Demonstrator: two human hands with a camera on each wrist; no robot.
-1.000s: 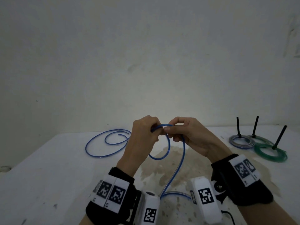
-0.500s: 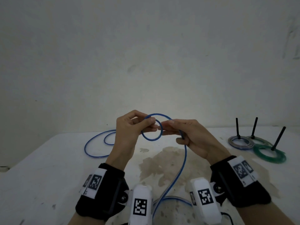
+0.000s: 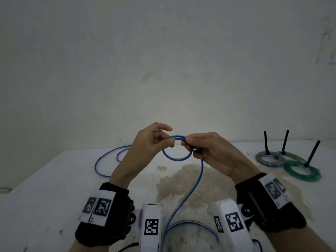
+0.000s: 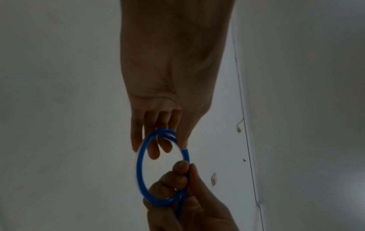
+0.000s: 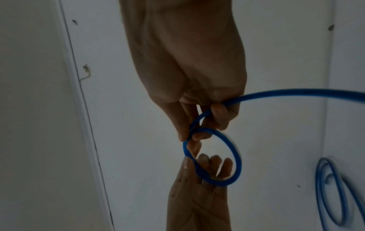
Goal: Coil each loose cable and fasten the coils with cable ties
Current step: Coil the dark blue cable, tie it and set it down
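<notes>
Slack cable (image 3: 95,166) lies left on the counter (image 3: 54,193), while my left grip (image 3: 150,145) pinches the top of a raised loop (image 3: 175,158) that has shrunk small and doubled within the last second, and my right grip (image 3: 212,153) pinches its crossing, so coiling has barely begun.

We take this for a plain workroom set up for recording. A white, stained surface (image 3: 45,197) stands against a scuffed pale wall (image 3: 163,60). On it are finished cable coils (image 3: 269,158) with black ties (image 3: 311,154) sticking up and a loose blue cable (image 3: 101,160). Black wristbands (image 3: 102,206) carry printed square markers.
</notes>
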